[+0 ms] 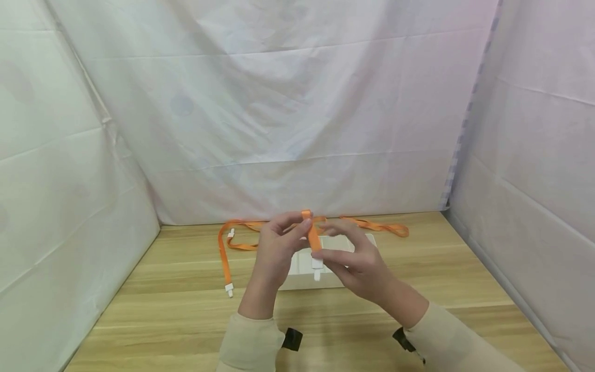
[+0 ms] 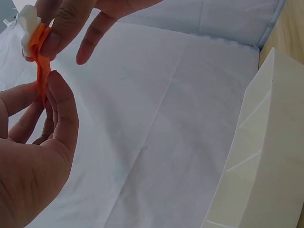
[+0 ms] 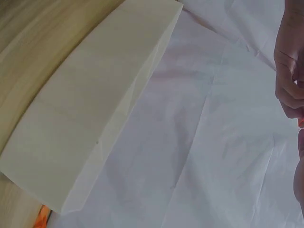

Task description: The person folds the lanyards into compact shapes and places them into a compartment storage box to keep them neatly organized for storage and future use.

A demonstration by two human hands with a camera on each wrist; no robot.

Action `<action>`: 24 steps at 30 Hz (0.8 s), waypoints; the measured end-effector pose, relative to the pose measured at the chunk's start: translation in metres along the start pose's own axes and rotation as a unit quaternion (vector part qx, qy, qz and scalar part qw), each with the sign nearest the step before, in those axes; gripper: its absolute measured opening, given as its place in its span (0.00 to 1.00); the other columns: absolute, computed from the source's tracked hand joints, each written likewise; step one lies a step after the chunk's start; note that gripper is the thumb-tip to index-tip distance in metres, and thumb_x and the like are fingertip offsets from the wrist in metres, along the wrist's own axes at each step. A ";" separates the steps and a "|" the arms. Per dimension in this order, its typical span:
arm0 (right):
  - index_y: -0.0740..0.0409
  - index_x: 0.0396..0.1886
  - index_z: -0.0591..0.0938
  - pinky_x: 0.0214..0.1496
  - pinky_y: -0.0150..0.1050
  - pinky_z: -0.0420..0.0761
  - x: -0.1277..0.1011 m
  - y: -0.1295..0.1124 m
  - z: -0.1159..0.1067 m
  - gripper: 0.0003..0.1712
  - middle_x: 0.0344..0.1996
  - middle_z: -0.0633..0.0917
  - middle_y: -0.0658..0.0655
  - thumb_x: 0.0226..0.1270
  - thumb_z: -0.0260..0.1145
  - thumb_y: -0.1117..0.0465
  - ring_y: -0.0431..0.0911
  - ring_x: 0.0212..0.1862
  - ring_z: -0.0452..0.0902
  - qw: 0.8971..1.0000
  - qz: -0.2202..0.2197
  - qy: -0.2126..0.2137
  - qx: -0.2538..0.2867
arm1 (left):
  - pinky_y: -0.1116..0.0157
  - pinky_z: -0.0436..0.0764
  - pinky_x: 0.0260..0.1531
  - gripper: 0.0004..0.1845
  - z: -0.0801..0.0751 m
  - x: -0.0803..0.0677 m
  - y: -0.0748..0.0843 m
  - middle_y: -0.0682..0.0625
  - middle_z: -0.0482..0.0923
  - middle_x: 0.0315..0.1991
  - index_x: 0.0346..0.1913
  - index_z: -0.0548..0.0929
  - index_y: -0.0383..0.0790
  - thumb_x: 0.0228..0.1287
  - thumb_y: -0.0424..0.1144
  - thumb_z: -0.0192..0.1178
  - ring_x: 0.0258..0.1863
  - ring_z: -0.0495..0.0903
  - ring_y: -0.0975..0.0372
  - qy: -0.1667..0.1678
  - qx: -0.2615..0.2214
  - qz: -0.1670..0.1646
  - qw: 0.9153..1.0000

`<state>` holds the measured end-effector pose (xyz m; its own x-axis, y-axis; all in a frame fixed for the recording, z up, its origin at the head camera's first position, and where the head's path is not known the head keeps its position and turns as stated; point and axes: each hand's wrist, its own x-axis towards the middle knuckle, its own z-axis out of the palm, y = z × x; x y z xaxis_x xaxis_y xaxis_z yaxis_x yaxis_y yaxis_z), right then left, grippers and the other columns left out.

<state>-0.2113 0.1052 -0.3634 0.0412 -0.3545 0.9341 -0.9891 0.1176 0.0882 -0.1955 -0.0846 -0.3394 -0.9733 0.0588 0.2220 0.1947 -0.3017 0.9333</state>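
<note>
An orange lanyard [image 1: 314, 240], folded into a short flat bundle, is held up between both hands above a white compartment box [image 1: 309, 282]. My left hand [image 1: 275, 253] pinches the bundle's upper end between thumb and fingers. At its lower end, beside the white plastic clip [image 1: 317, 269], my right hand [image 1: 364, 266] pinches the strap with thumb and index finger, its other fingers spread. In the left wrist view, both hands grip the orange strap [image 2: 42, 69], its layers stacked. Only a sliver of orange shows at the right wrist view's edge.
Behind and left of the box, more orange lanyard strap [image 1: 224, 258] lies on the wooden table [image 1: 176, 305], with white clips [image 1: 229, 289]. Another orange lanyard [image 1: 381, 226] is at the back right. White cloth [image 1: 297, 113] encloses the table's back and sides.
</note>
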 end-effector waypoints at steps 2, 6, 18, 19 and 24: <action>0.55 0.46 0.92 0.61 0.43 0.85 0.002 0.003 -0.001 0.08 0.48 0.87 0.67 0.78 0.67 0.64 0.58 0.53 0.82 1.000 -0.026 -0.007 0.001 | 0.60 0.90 0.44 0.02 0.000 0.000 -0.001 0.51 0.84 0.44 0.41 0.87 0.39 0.74 0.32 0.65 0.40 0.85 0.61 -0.004 0.005 -0.003 1.000; 0.59 0.45 0.91 0.53 0.39 0.87 0.006 0.005 -0.005 0.08 0.40 0.91 0.60 0.78 0.67 0.65 0.54 0.46 0.84 0.999 -0.020 -0.029 0.033 | 0.59 0.89 0.48 0.07 0.000 -0.002 -0.003 0.52 0.83 0.44 0.43 0.87 0.33 0.78 0.34 0.62 0.43 0.84 0.60 -0.021 0.028 0.002 0.999; 0.49 0.41 0.92 0.39 0.34 0.82 0.017 -0.019 -0.017 0.03 0.35 0.93 0.49 0.69 0.76 0.60 0.40 0.37 0.82 0.868 0.481 -0.071 0.103 | 0.65 0.87 0.55 0.12 0.001 -0.011 -0.008 0.39 0.81 0.58 0.54 0.85 0.24 0.80 0.30 0.58 0.52 0.85 0.65 -0.107 0.115 0.115 0.981; 0.49 0.41 0.92 0.40 0.35 0.83 0.019 -0.020 -0.017 0.03 0.36 0.93 0.49 0.70 0.76 0.59 0.41 0.38 0.83 0.856 0.501 -0.068 0.109 | 0.65 0.87 0.54 0.11 0.001 -0.011 -0.008 0.39 0.81 0.58 0.54 0.86 0.25 0.80 0.30 0.58 0.52 0.84 0.65 -0.108 0.121 0.123 0.979; 0.51 0.42 0.90 0.45 0.40 0.84 0.026 -0.023 -0.018 0.09 0.36 0.94 0.50 0.69 0.78 0.52 0.47 0.40 0.88 0.802 0.582 -0.062 0.123 | 0.66 0.87 0.51 0.11 0.000 -0.012 -0.010 0.36 0.81 0.58 0.53 0.87 0.27 0.79 0.30 0.59 0.54 0.81 0.65 -0.113 0.154 0.143 0.971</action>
<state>-0.1852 0.1105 -0.3351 -0.9286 -0.2292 0.2917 -0.3465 0.2553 -0.9026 -0.1859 -0.0823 -0.3513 -0.8295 0.2318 0.5081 0.5140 -0.0386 0.8569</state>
